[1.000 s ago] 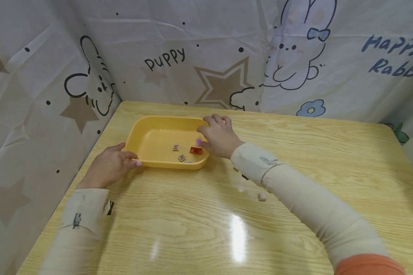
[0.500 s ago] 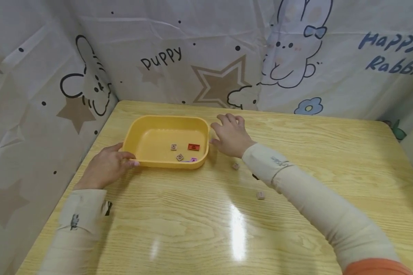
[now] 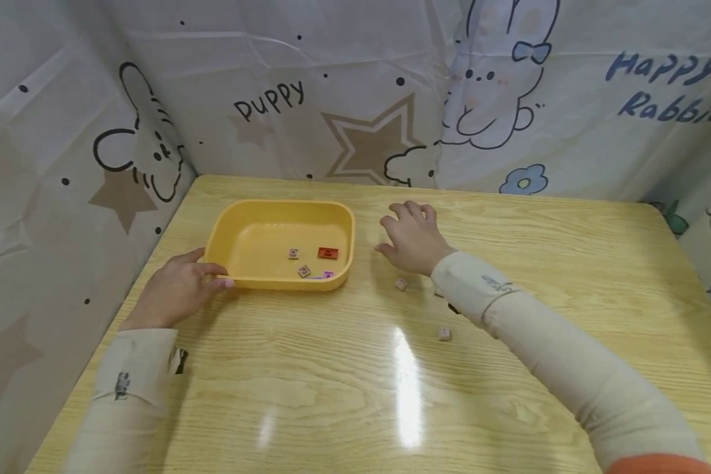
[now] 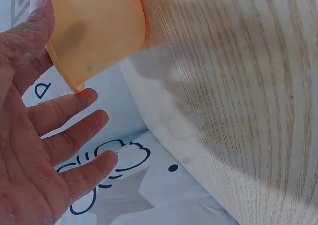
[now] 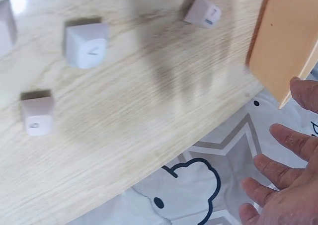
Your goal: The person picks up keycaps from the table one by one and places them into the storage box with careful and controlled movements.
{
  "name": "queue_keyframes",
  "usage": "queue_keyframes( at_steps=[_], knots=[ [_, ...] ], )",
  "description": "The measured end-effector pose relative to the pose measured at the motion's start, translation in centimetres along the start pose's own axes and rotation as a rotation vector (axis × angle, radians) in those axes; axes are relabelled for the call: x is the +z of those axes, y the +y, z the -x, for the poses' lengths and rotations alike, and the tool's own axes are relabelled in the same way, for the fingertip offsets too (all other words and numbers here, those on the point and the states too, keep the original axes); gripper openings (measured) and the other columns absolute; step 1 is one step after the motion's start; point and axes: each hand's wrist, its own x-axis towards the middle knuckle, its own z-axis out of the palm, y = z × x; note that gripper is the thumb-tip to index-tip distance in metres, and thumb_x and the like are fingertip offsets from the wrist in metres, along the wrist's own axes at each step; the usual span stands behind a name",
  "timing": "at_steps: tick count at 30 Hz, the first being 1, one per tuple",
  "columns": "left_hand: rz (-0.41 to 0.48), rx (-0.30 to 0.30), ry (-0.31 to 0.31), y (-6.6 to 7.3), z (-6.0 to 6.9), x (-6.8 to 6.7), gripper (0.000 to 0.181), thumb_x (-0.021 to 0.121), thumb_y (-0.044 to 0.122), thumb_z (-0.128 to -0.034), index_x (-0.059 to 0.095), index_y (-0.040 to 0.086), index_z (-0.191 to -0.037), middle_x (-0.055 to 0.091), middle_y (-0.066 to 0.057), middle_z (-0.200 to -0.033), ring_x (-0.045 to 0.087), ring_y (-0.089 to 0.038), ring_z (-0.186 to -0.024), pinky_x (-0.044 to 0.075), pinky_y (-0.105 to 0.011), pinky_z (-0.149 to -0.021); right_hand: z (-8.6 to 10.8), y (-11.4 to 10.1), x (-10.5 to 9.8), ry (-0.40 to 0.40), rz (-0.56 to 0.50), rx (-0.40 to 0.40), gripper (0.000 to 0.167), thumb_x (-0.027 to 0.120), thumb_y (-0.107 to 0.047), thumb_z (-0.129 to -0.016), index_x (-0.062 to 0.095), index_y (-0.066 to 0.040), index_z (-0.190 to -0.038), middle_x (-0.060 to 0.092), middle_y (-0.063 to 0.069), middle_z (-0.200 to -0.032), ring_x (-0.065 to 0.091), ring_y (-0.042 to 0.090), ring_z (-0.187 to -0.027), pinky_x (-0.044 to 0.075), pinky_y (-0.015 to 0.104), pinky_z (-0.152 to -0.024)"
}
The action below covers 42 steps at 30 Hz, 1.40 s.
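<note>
My left hand (image 3: 174, 289) grips the near-left corner of a yellow tray (image 3: 272, 284); in the left wrist view thumb and forefinger pinch its rim, the other fingers spread. Inside the tray lie a red key cap (image 3: 328, 253), two small beige ones (image 3: 293, 253) and a purple one (image 3: 328, 275). Right of the tray, my right hand (image 3: 415, 238) hovers above the table with nothing in its loosely bent fingers. Small pale key caps stand near it, one (image 3: 401, 284) just below the hand and another (image 3: 444, 334) closer to the front.
The right wrist view shows several pale key caps, among them a white one (image 5: 86, 45) and one (image 5: 38, 116) beside it. A printed cloth (image 3: 355, 79) hangs behind the wooden table (image 3: 308, 395) and along its left side.
My right hand has come out of the tray and moved right, away from its rim. The purple key cap that was at its fingers now lies in the tray. My left hand keeps its grip.
</note>
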Motion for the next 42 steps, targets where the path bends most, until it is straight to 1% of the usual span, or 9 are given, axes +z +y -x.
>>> queue_keyframes(
  at_steps=[4, 12, 18, 24, 27, 32, 38, 42],
  knots=[
    [0.007, 0.003, 0.010, -0.2, 0.1, -0.1, 0.038, 0.063, 0.037, -0.0903, 0.071, 0.006, -0.112, 0.060, -0.025, -0.128, 0.040, -0.049, -0.132, 0.036, -0.063, -0.106, 0.6, 0.6, 0.5, -0.008, 0.001, 0.004, 0.042, 0.063, -0.037, -0.091, 0.061, -0.007, -0.120, 0.045, 0.019, -0.144, 0.038, 0.039, -0.136, 0.025, 0.060, -0.110],
    [0.017, 0.003, 0.026, -0.6, 0.1, 0.0, 0.038, 0.063, 0.036, -0.0903, 0.071, 0.006, -0.112, 0.060, -0.026, -0.128, 0.042, -0.050, -0.131, 0.036, -0.064, -0.105, 1.9, 1.3, 2.1, -0.058, -0.008, 0.012, 0.042, 0.060, -0.042, -0.092, 0.065, -0.007, -0.116, 0.047, 0.018, -0.144, 0.038, 0.040, -0.137, 0.027, 0.061, -0.112],
    [0.015, -0.026, 0.011, -0.6, 0.1, 0.0, 0.042, 0.061, 0.041, -0.0905, 0.070, 0.006, -0.113, 0.054, -0.031, -0.133, 0.041, -0.051, -0.131, 0.034, -0.065, -0.106, 3.2, 1.5, 3.5, -0.058, -0.003, -0.001, 0.043, 0.060, -0.043, -0.092, 0.066, -0.007, -0.115, 0.050, 0.018, -0.142, 0.041, 0.041, -0.135, 0.029, 0.062, -0.110],
    [0.026, -0.031, 0.004, -0.5, 0.1, 0.0, 0.043, 0.061, 0.041, -0.0906, 0.070, 0.006, -0.115, 0.050, -0.033, -0.135, 0.041, -0.051, -0.130, 0.034, -0.065, -0.106, 4.3, 1.5, 4.6, -0.077, 0.004, -0.003, 0.042, 0.057, -0.044, -0.094, 0.065, -0.008, -0.115, 0.051, 0.016, -0.140, 0.042, 0.039, -0.134, 0.030, 0.062, -0.110],
    [0.030, -0.036, 0.001, -0.5, 0.0, 0.1, 0.044, 0.061, 0.041, -0.0903, 0.069, 0.006, -0.115, 0.047, -0.034, -0.137, 0.040, -0.052, -0.130, 0.034, -0.065, -0.106, 4.6, 1.6, 5.1, -0.075, -0.010, -0.006, 0.039, 0.059, -0.044, -0.093, 0.066, -0.010, -0.111, 0.053, 0.014, -0.138, 0.043, 0.036, -0.133, 0.030, 0.061, -0.110],
    [0.037, -0.027, -0.002, -0.4, 0.0, 0.2, 0.045, 0.061, 0.042, -0.0903, 0.069, 0.006, -0.115, 0.049, -0.033, -0.136, 0.040, -0.051, -0.131, 0.034, -0.065, -0.106, 4.8, 1.9, 5.8, -0.063, -0.038, -0.013, 0.028, 0.060, -0.040, -0.093, 0.068, -0.015, -0.102, 0.056, 0.011, -0.134, 0.044, 0.034, -0.132, 0.031, 0.059, -0.110],
    [0.036, -0.034, -0.019, -0.2, 0.0, 0.2, 0.045, 0.061, 0.041, -0.0906, 0.069, 0.005, -0.116, 0.050, -0.032, -0.136, 0.039, -0.050, -0.132, 0.032, -0.064, -0.108, 4.8, 2.0, 5.9, -0.052, -0.042, -0.034, 0.023, 0.061, -0.035, -0.093, 0.069, -0.015, -0.103, 0.057, 0.011, -0.133, 0.045, 0.033, -0.131, 0.032, 0.059, -0.108],
    [0.034, -0.041, -0.022, -0.2, 0.0, 0.1, 0.046, 0.061, 0.042, -0.0900, 0.068, 0.005, -0.117, 0.047, -0.033, -0.139, 0.039, -0.051, -0.132, 0.033, -0.064, -0.108, 4.8, 2.0, 5.8, -0.050, -0.028, -0.043, 0.022, 0.061, -0.034, -0.094, 0.070, -0.016, -0.103, 0.057, 0.010, -0.132, 0.046, 0.033, -0.130, 0.033, 0.059, -0.108]
  ],
)
